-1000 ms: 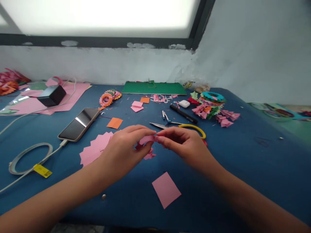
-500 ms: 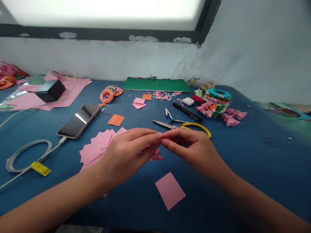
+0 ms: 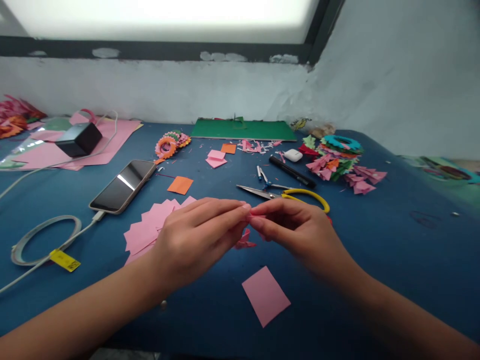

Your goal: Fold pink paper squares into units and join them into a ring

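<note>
My left hand [image 3: 204, 235] and my right hand [image 3: 300, 225] meet fingertip to fingertip over the middle of the table. Pinched between them is a small piece of pink paper [image 3: 250, 216], mostly hidden by my fingers. Beneath my hands lies a folded pink paper piece [image 3: 245, 241]. Closer to me a flat pink paper rectangle [image 3: 266, 296] rests on the blue tabletop. A fanned spread of pink paper squares [image 3: 150, 227] sits left of my left hand, partly covered by it. Just beyond my right hand are scissors with yellow handles [image 3: 305, 192].
At left are a phone [image 3: 122, 186] on a white cable, a coiled strap [image 3: 45, 240] and a black box [image 3: 79, 139]. A black pen [image 3: 292, 171], a white earbud case [image 3: 293, 155] and folded paper rings [image 3: 341, 145] lie right. A green board [image 3: 243, 130] stands behind.
Both hands stay together on the pink paper, with only slight finger movement. The whole view has shifted a little, so table items appear slightly farther right.
</note>
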Available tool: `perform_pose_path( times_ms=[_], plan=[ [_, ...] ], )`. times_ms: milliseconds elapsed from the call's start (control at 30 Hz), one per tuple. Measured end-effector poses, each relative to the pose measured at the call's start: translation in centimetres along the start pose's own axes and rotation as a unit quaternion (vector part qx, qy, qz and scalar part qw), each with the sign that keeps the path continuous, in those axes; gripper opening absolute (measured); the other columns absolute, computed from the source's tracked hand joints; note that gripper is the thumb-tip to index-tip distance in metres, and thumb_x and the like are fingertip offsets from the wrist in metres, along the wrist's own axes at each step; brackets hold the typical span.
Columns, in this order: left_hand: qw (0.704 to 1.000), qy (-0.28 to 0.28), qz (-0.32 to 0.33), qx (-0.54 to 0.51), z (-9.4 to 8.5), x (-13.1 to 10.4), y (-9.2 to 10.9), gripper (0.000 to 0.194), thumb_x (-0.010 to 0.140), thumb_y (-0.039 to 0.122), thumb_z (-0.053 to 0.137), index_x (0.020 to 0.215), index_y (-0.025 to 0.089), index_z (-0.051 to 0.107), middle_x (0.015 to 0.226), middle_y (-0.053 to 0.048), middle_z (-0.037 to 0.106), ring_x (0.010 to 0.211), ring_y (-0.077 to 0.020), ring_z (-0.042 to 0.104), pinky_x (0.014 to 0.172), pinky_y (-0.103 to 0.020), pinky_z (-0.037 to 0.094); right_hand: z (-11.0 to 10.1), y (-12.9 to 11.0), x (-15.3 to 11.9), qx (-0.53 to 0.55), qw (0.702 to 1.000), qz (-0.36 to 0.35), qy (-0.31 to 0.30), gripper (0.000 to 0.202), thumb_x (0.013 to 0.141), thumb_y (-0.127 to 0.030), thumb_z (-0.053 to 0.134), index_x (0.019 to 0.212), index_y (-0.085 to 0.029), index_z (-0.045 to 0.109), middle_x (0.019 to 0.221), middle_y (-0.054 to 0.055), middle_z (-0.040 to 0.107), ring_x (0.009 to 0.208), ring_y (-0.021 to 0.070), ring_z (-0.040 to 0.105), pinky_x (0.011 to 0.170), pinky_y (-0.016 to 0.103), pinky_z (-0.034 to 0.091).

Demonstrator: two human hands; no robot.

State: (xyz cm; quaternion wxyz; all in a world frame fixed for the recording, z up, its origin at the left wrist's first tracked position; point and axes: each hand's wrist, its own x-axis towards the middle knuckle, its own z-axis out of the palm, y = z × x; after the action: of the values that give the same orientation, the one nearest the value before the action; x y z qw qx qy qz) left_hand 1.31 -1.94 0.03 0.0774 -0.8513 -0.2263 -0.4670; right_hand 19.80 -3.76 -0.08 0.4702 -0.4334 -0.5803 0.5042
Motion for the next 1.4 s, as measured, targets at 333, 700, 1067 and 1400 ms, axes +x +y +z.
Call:
perform_pose_path(
  times_ms=[333,700,1067,1400],
  plan=[
    [0.999,-0.048,0.0,-0.002,-0.2,-0.5,-0.1,0.02,0.08,0.015,0.066,0.1,0.014,0.066,0.095,-0.006,0.072,0.082,-0.0104,0.066,0.074,-0.019,0.055,-0.2,0.2,0.0,-0.024,0.999,-0.015,-0.023,0.009,0.074,-0.022,0.071,0.082,-0.024,0.068,0.078,-0.002,0.069,0.069,0.0113,0.065,0.06,0.021,0.053],
    [0.996,-0.062,-0.045,-0.041,0.0,-0.5,0.5,0.021,0.08,0.013,0.064,0.101,0.013,0.065,0.103,-0.009,0.071,0.085,-0.0115,0.068,0.075,-0.018,0.056,-0.1,0.2,0.0,0.042,0.999,-0.003,-0.019,0.012,0.072,-0.016,0.072,0.078,-0.024,0.065,0.076,-0.006,0.068,0.071,0.0083,0.065,0.064,0.016,0.053],
    [0.997,-0.021,-0.067,-0.02,-0.2,-0.3,0.7,0.023,0.076,0.011,0.068,0.099,0.015,0.065,0.082,-0.002,0.072,0.067,-0.0077,0.066,0.065,-0.014,0.055,0.1,-0.2,-0.2,0.028,0.999,0.013,-0.008,0.008,0.071,-0.021,0.073,0.075,-0.024,0.067,0.072,-0.003,0.068,0.066,0.0099,0.065,0.06,0.018,0.054],
    [0.999,-0.036,-0.035,0.001,-0.2,-0.8,0.8,0.02,0.079,0.013,0.067,0.099,0.015,0.065,0.089,-0.003,0.074,0.071,-0.009,0.069,0.068,-0.014,0.057,0.0,0.1,-0.2,0.047,0.997,0.062,-0.006,0.016,0.066,-0.025,0.077,0.067,-0.021,0.062,0.065,-0.003,0.066,0.06,0.0102,0.061,0.054,0.02,0.05]
  ],
)
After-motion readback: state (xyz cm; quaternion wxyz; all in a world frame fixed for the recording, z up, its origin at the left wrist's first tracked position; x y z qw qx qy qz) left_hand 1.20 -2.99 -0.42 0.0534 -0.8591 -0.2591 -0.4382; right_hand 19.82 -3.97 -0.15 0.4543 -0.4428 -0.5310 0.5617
